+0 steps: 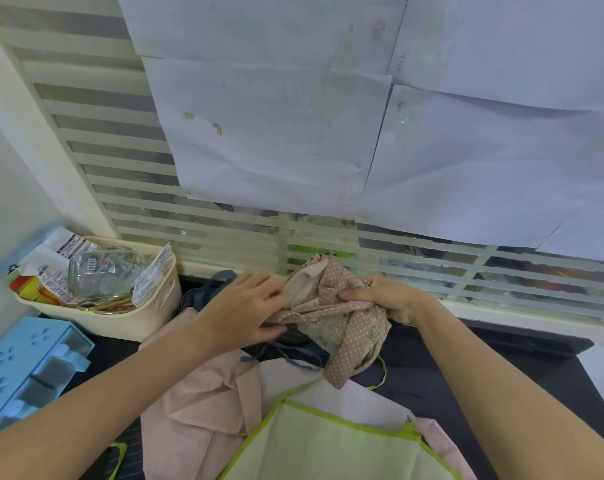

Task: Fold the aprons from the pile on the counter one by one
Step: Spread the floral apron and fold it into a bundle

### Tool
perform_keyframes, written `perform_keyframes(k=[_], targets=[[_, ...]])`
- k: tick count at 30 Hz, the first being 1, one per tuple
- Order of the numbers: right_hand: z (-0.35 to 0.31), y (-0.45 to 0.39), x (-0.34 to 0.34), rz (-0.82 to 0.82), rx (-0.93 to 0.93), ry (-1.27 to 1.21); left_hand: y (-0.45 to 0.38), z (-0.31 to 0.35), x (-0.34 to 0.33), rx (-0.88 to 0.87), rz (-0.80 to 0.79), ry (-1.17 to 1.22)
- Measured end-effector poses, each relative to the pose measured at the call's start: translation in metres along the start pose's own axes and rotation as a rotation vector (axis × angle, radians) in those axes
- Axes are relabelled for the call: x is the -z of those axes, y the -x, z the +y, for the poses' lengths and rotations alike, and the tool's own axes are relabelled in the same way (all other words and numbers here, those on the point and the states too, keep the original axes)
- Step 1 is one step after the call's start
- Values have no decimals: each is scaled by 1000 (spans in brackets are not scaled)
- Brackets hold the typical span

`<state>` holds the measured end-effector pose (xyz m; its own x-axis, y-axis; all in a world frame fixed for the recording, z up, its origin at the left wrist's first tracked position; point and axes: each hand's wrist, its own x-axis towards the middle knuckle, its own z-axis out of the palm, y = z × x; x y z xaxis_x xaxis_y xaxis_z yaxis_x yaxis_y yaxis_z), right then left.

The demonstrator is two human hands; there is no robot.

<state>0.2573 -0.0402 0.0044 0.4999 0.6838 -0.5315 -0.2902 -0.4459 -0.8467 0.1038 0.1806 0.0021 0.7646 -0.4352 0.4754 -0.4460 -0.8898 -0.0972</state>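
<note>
Head view. The lower frame edge cuts off the pale green apron with bright green trim (328,441) and the plain pink cloth (196,407) beside it at lower centre, so their full shapes cannot be made out. A dark blue-grey striped cloth (203,292) at centre is mostly hidden under the left hand and the bundle; only its edge and thin ties show. The dark table (466,368) is largely covered by fabric. Behind white paper sheets (293,116) and blind slats in the upper frame, the window scene is too blurred to read.

The left hand (245,310), at centre, lies with fingers stretched fairly flat, pressing on the left side of the crumpled pink polka-dot and floral apron (342,317). The right hand (383,296), just right of centre, has its fingers curled around the bundle's right side, thumb pinching a fold. The apron is bunched between both hands at the table's far edge.

At left stand a cream plastic basket (148,317) holding a clear glass jar (99,268) and packets, and a light blue plastic box (23,368), partly cut off.
</note>
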Motion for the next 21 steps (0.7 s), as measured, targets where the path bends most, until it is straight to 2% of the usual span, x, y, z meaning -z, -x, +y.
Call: perform_keyframes(k=[4,7,8,9,11,13,14,15,18,19,21], targets=[[-1,-5,-7,39,18,-120,-10,-18,5,280,21,9],[-8,-3,-12,108,63,-245,-9,-29,1,688,85,112],[-8,-2,-13,145,69,-292,-8,-31,-4,795,52,154],[-9,-1,-14,184,65,-324,-7,-32,-8,828,10,188],[-7,1,-19,234,66,-387,-3,-33,-14,759,-73,258],[-6,2,-24,264,90,-458,-3,-38,-15,693,-100,303],[-5,2,-27,266,95,-490,-4,-40,-16,716,-97,360],[-6,3,-31,254,98,-512,-8,-39,-16,785,-87,484],[-10,4,-39,155,110,-523,-32,-28,-9,1082,-20,1091],[-12,5,-41,134,113,-533,-39,-26,-6,1153,50,1199],[-13,6,-40,121,93,-552,-49,-26,2,1220,227,1269]])
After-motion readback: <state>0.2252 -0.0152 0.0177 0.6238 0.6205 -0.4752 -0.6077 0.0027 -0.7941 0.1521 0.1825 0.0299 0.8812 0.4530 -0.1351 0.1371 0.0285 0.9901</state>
